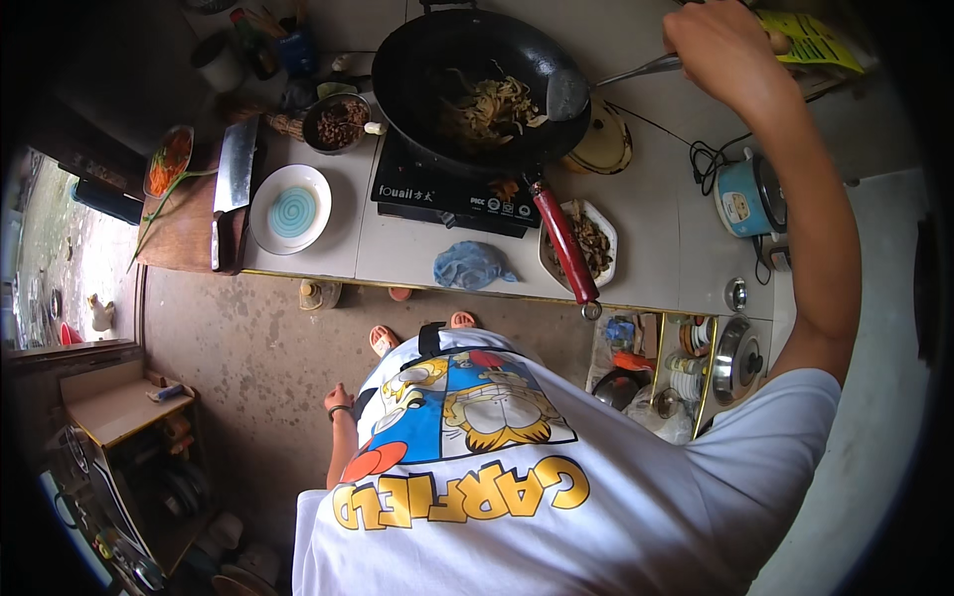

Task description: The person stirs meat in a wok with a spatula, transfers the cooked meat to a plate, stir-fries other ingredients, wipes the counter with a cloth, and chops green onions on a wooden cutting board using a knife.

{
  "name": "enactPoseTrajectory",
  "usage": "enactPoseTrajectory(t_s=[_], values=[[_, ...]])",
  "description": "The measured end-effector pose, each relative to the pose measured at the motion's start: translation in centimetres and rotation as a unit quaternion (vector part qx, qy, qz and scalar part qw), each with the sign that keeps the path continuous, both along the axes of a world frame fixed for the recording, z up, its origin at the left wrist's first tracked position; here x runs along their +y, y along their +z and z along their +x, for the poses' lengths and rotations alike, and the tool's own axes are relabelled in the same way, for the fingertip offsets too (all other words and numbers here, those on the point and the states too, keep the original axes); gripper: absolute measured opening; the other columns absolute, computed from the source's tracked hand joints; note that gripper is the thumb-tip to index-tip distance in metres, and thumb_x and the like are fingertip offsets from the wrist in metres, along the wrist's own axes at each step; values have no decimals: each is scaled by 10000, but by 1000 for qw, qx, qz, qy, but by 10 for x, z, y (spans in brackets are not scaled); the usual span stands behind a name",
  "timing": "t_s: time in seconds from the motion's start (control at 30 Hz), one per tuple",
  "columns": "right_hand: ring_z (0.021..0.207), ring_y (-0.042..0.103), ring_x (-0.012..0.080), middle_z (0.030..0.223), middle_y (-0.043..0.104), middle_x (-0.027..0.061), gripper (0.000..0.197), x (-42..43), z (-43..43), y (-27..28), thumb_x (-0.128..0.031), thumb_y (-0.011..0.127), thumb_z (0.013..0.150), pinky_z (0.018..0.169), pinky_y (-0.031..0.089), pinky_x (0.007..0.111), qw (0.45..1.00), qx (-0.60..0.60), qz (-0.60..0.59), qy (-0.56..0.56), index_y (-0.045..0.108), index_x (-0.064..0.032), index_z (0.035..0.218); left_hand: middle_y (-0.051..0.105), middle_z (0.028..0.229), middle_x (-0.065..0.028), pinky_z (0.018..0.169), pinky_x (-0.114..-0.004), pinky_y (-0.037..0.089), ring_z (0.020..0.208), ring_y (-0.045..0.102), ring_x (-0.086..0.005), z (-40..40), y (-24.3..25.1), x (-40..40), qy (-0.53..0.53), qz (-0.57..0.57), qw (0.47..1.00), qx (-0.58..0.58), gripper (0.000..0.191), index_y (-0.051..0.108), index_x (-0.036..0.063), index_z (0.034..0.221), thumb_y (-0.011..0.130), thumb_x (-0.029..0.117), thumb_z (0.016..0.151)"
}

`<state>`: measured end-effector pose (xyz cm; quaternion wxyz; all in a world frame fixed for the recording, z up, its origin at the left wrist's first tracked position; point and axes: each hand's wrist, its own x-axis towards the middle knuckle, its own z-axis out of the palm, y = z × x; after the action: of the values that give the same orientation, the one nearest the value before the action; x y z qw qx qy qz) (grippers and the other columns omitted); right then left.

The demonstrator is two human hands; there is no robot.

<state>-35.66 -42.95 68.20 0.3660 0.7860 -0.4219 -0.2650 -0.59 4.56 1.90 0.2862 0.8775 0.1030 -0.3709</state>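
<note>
My right hand [708,45] grips the handle of a metal wok spatula [568,95], with its blade inside a black wok [417,67]. Pale shredded food [499,108] lies in the wok near the blade. The wok sits over a black cooktop [455,197], and its red handle [563,238] points towards me. Under that handle stands a white dish [545,257] of chopped brown food. Low at my side, away from the counter, hangs my left hand [340,398] with curled fingers and nothing visible in it.
A cleaver [237,167] lies on a wooden cutting board [175,238] at the left. Nearby are a plate [317,223], a bowl of minced food [337,123] and shredded carrot [170,164]. A blue cloth [473,264] lies by the counter edge; a rice cooker [745,195] stands right.
</note>
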Motion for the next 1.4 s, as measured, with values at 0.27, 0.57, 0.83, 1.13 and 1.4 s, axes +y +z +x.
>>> enactPoseTrajectory(t_s=[0.27,0.57,0.83,1.13,1.4], values=[[938,693,298,968,721,137,205,-23,-27,-16,-171,764,826,838,534,412,980,-182,57,62,759,-71,1004,694,766,-158,494,-353,535,591,683,-240,-7,-1,6,-8,-8,1000,7,379,670,-57,1044,713,292,902],[825,683,318,828,712,112,203,15,9,-46,-188,734,859,804,527,427,940,-250,223,67,767,-88,1032,699,780,-148,471,-337,517,596,687,-237,-8,-24,25,-18,-8,1000,3,396,682,-49,1070,700,313,909],[882,687,375,889,721,191,281,-38,21,-31,-236,603,978,786,528,481,916,-303,210,-160,721,-36,1137,686,753,-124,463,-332,511,589,685,-225,-8,4,11,-4,-11,1000,1,386,687,-39,1058,699,320,915],[897,707,316,908,738,151,172,8,-5,-14,-122,730,853,808,547,421,982,-155,75,73,770,-62,1009,691,778,-126,473,-327,514,612,693,-222,-13,-1,17,21,-17,1000,16,380,680,-37,1068,702,313,919],[872,705,308,880,730,122,183,-34,-16,-58,-76,722,816,746,554,412,992,-105,-1,65,774,-78,991,696,800,-127,483,-322,517,633,700,-220,-10,-2,3,23,-28,999,20,376,674,-35,1078,704,306,922]])
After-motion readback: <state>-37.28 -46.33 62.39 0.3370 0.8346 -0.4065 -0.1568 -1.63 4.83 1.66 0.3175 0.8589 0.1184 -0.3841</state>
